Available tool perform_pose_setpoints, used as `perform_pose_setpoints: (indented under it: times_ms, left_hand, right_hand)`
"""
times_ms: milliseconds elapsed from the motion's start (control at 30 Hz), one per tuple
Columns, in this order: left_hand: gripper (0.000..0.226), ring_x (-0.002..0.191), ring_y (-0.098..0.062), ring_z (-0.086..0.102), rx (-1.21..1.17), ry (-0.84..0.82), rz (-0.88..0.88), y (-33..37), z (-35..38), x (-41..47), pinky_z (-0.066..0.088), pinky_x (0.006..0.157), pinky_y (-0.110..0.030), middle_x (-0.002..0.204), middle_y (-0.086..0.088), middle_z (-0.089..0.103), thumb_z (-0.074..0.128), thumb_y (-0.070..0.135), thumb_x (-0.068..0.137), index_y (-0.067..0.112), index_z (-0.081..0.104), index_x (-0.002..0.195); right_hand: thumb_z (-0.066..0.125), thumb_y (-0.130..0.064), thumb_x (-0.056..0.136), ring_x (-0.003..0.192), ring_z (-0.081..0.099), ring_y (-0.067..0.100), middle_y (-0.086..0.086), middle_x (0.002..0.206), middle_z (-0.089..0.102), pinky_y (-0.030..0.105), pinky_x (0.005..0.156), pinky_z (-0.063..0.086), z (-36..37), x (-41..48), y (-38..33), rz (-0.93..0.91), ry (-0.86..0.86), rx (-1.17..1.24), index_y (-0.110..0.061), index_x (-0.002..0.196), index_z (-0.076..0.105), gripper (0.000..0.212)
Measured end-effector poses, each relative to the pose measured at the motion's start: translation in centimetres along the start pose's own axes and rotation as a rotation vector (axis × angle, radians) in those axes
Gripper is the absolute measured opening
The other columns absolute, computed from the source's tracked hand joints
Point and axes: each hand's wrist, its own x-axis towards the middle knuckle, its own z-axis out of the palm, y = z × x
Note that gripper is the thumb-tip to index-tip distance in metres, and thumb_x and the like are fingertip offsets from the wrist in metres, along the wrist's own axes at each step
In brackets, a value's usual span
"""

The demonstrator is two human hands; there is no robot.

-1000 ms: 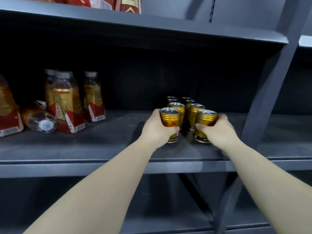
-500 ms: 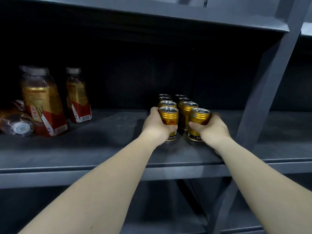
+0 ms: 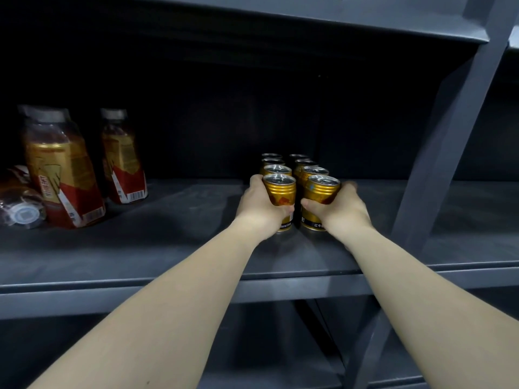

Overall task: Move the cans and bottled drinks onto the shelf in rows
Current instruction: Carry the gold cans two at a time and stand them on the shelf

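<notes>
- Head view: both bare arms reach out over the dark grey shelf, and each hand has its own gold can.
- The left hand grips the left front can. Its fingers curl round the can's left side and the thumb crosses the front, so it's clamped on.
- The right hand does the same with the right front can: thumb across the front, the rest wrapped round the right side, clamped on it.
- Both cans are upright, pull-tab tops up, just beside each other with a thin gap between them. They look set down on the shelf about mid-depth, but the hands cover part of the bases, so I can't say for sure.
- Right behind them run two lines of the same gold cans, the left row and the right row, going back into the dark. I count three in each, but the far ones are hard to make out. The held cans sit at the front of those rows.
- Well off to the left on the same shelf, a big bottle with a red and gold label stands upright. A second bottle stands behind it and to its right, and a lying bottle sits at the left edge with its white cap facing the camera.
- A grey post slants up on the right, with an upper shelf board overhead and a lower shelf underneath.
</notes>
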Motion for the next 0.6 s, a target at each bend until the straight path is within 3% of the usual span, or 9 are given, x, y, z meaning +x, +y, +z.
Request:
perform_pose_setpoints:
  times_ms: [267,600]
  left_hand:
    - [0.078,0.121,-0.022,0.055,0.001,-0.028,0.003,-0.28,0.08,0.25,0.048,0.102,-0.043,0.134,0.0,0.053,0.08,0.026,0.082,0.025,0.032,0.144]
    - [0.073,0.121,-0.023,0.055,-0.011,-0.036,0.007,-0.3,0.19,0.25,0.047,0.104,-0.043,0.133,0.0,0.055,0.079,0.024,0.084,0.024,0.035,0.142]
  right_hand:
    - [0.079,-0.043,0.082,0.115,0.059,0.033,0.011,0.13,0.057,0.045,0.087,0.052,0.4,0.05,-0.01,0.004,0.002,-0.036,-0.014,0.135,0.033,0.076]
    - [0.077,-0.044,0.084,0.111,0.06,0.032,0.011,0.129,0.057,0.038,0.076,0.047,0.34,0.03,-0.46,0.02,0.013,-0.074,-0.013,0.135,0.034,0.073]
